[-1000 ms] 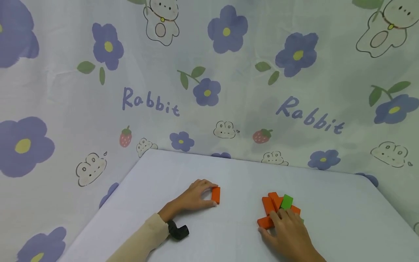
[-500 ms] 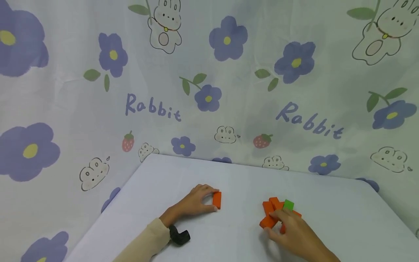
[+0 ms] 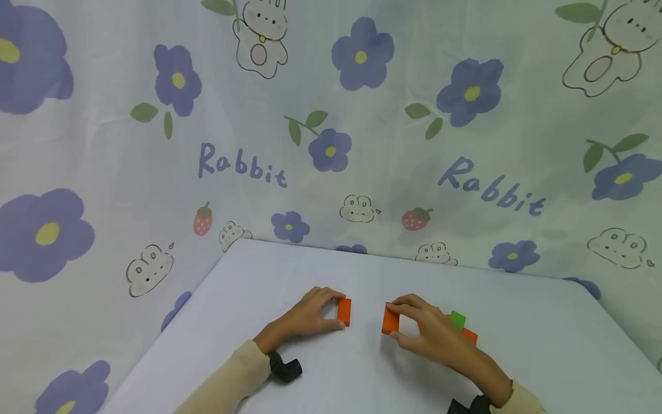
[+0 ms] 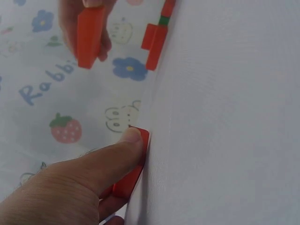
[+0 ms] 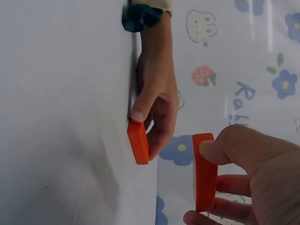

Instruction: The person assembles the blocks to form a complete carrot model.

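Observation:
On the white table (image 3: 320, 368), my left hand (image 3: 310, 313) pinches an orange block (image 3: 343, 311) standing upright on its edge; that same block (image 5: 138, 142) (image 4: 133, 168) appears in both wrist views. My right hand (image 3: 429, 333) pinches a second orange block (image 3: 390, 319) between thumb and fingers, held upright a short way right of the first and apart from it; this block (image 5: 205, 171) (image 4: 89, 35) also shows from each wrist. Behind the right hand lies a small pile of orange blocks (image 3: 468, 335) with a green block (image 3: 457, 319) on it.
A cloth with purple flowers, rabbits and the word "Rabbit" (image 3: 243, 164) hangs behind and beside the table. The table's far edge (image 3: 393, 261) runs close behind the blocks. A dark wrist strap (image 3: 283, 368) sits on the left sleeve.
My right hand took one orange block out of the pile and carried it left, close to the block under my left hand. The left hand stayed in place.

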`<state>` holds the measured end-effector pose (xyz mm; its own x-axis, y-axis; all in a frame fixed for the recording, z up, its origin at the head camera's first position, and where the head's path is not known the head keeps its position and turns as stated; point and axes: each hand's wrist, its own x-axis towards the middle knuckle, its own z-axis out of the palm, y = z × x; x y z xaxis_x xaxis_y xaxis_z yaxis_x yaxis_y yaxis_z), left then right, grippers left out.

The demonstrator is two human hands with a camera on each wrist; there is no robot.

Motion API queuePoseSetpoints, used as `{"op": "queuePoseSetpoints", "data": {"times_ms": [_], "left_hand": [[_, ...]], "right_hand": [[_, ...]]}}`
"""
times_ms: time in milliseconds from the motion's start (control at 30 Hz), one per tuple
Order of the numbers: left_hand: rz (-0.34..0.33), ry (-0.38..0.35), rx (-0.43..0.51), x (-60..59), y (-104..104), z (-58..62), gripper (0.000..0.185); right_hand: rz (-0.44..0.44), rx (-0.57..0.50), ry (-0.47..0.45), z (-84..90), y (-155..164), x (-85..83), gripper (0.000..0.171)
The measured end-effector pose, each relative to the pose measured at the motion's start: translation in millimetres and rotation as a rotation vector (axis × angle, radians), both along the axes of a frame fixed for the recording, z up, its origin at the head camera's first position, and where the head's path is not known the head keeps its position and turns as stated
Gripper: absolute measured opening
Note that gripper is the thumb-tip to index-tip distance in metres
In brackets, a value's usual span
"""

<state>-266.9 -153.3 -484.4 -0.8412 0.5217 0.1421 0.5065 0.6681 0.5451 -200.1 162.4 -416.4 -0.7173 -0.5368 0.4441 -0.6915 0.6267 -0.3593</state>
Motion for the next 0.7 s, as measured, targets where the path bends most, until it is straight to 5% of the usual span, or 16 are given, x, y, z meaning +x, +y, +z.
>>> {"op": "queuePoseSetpoints", "data": {"times_ms": [333, 700], "left_hand": [[-0.001, -0.001, 0.011, 0.5, -0.5, 2.7, 0.063], [-0.003, -0.021, 0.016, 1.4, 1.4, 4.0, 0.064]], "right_hand": [[0.025, 0.018, -0.086, -10.8, -31.3, -30.4, 0.049], [0.073, -0.030, -0.097, -41.6, -49.3, -51.9, 0.046]]}}
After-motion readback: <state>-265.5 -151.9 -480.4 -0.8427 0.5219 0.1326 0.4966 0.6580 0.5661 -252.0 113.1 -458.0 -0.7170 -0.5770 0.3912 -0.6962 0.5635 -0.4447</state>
